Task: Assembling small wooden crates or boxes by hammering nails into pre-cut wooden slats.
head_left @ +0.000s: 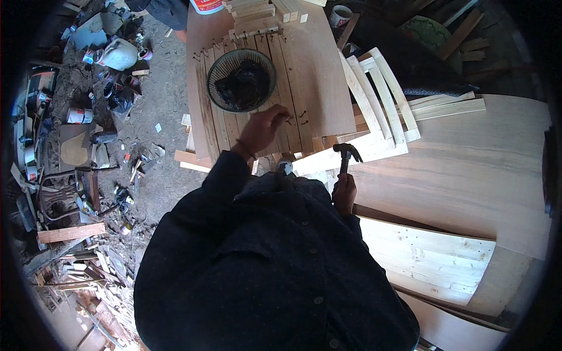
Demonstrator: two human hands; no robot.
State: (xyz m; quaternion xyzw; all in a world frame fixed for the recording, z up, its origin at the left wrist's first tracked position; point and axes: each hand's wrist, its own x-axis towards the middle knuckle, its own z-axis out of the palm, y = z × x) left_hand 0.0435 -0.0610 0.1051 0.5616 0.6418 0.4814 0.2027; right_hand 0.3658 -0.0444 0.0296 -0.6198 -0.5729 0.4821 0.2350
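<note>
Hammer [346, 150] in the right hand [345, 190], off to the right of the slats [285, 76], fingers wrapped round the handle and head out beyond the fist. Left hand [263, 130] over the near part of the slats, fingertips bunched together, just beside a few nails [303, 117]; nail between them or not, cannot tell. Slats side by side on a broad board [328, 88], with more nails along the far ends and a mesh basket [218, 69] on top, black bag [243, 82] inside.

Probably at the stage of picking out or placing nails by hand, ahead of any blow. To do so well, pinch each nail low on the shank, stand it straight, and set it well in from the slat's edge to avoid splitting. Tap lightly at first, then take the fingers away before striking hard. Grip the hammer toward the end of the handle for a fuller swing, and land the face flat on the nail head. Check for tight seams between neighbouring slats before fixing. Better to shift the basket if close to the swing. Steer clear of the pale frame [396, 88] beside the board.
</note>
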